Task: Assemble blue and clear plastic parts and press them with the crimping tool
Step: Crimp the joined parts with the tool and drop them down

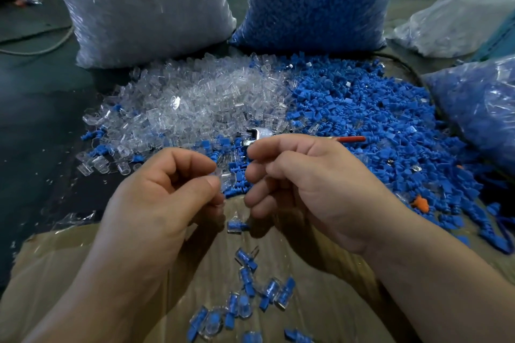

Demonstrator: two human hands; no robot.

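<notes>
My left hand [167, 198] pinches a small clear plastic part [226, 179] between thumb and forefinger. My right hand [312, 181] faces it with curled fingers; what those fingers hold is hidden. Beyond the hands lies the crimping tool [257, 135] with a metal head and a red handle [351, 139], partly behind my right hand. A heap of clear parts [189, 103] spreads at centre left, a heap of blue parts [370, 120] at right. Several assembled blue-and-clear pieces [250, 287] lie on the cardboard [83, 259] below my hands.
Two big plastic sacks stand at the back: one of clear parts [139, 5], one of blue parts [320, 0]. Another bag of blue parts [479, 108] sits at the right edge. A small orange piece [421, 202] lies among the blue parts. A cord [41, 47] runs over the dark floor at left.
</notes>
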